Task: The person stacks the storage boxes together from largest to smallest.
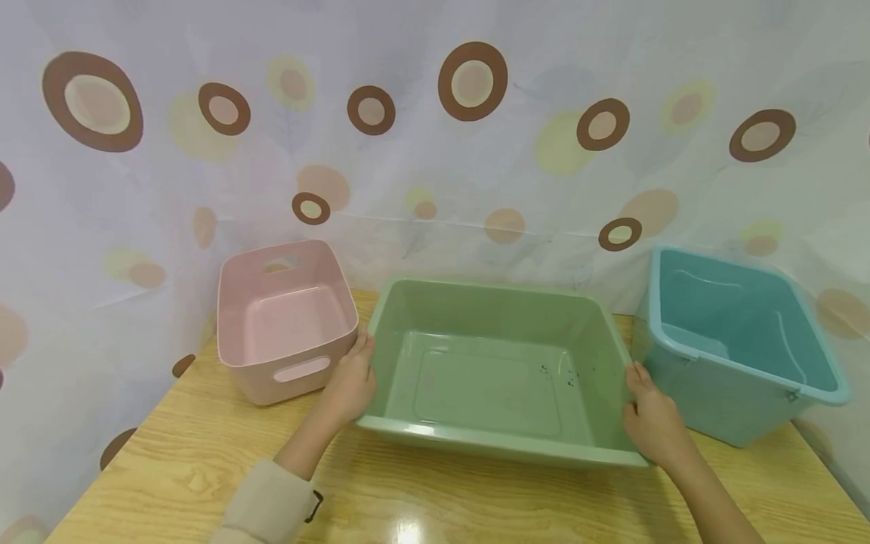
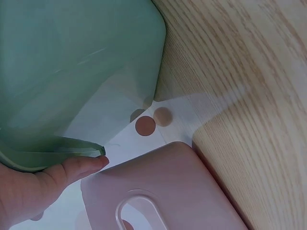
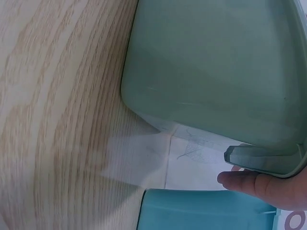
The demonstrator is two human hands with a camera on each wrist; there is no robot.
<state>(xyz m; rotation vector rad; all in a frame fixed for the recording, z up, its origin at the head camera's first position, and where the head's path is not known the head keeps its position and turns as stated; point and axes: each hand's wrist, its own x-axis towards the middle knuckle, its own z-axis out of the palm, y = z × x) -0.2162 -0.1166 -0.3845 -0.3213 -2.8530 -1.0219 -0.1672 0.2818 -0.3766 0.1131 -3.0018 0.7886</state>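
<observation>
A green rectangular plastic basin (image 1: 489, 378) sits in the middle of the head view, with a few small dark blue marks on its inside floor. My left hand (image 1: 352, 381) grips its left rim, thumb under the lip in the left wrist view. On the opposite side my right hand (image 1: 652, 419) holds the right rim, fingers over the edge. Close beside my left hand is a pink basket (image 1: 285, 363) with oval handle holes. Beside the right hand stands a teal bucket (image 1: 734, 393) with a wide rim. Nothing lies inside any of the three.
The wooden table (image 1: 170, 468) carries all three containers. Behind it hangs a white curtain (image 1: 408, 151) printed with brown rings and pale dots, close to the table's back edge. The pink basket and teal bucket flank the basin closely.
</observation>
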